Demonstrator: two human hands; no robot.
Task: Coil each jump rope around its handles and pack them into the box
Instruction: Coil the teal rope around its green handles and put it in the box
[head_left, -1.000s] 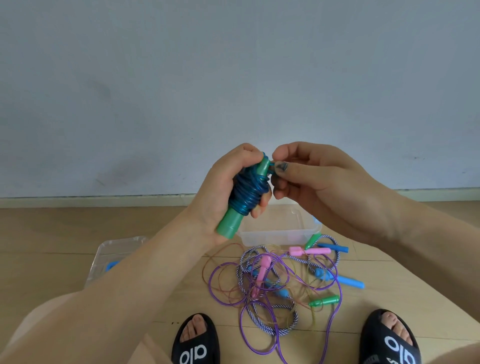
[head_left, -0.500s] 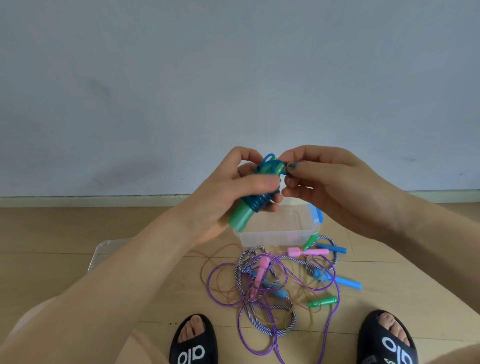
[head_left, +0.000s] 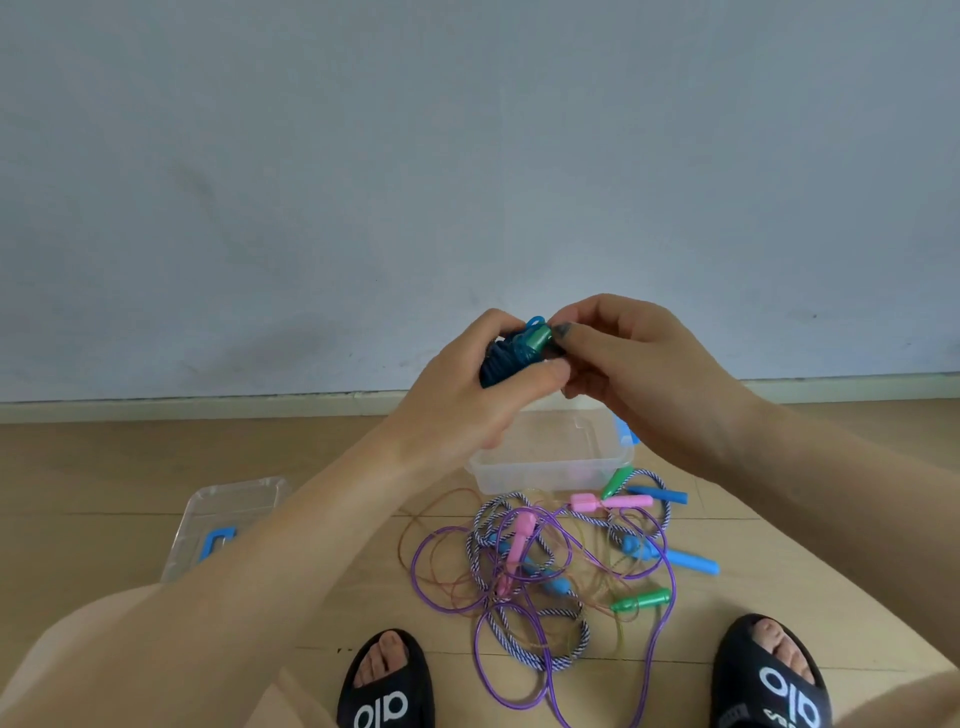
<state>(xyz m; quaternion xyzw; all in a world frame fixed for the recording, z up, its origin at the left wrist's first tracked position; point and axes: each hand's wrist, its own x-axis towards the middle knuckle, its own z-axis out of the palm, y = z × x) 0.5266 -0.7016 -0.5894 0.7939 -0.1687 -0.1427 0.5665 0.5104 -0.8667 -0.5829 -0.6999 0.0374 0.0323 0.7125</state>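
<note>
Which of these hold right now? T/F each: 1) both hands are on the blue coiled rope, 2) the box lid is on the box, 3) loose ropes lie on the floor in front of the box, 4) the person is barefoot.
1) True: the left hand grips the blue coiled rope; the right hand pinches its end.
2) False: the lid lies on the floor, apart from the box.
3) True: the loose ropes lie tangled there.
4) False: black slides are worn.

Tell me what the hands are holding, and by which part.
The left hand grips the blue-rope-wrapped green-handled jump rope around its coil; the right hand pinches its top end.
</note>
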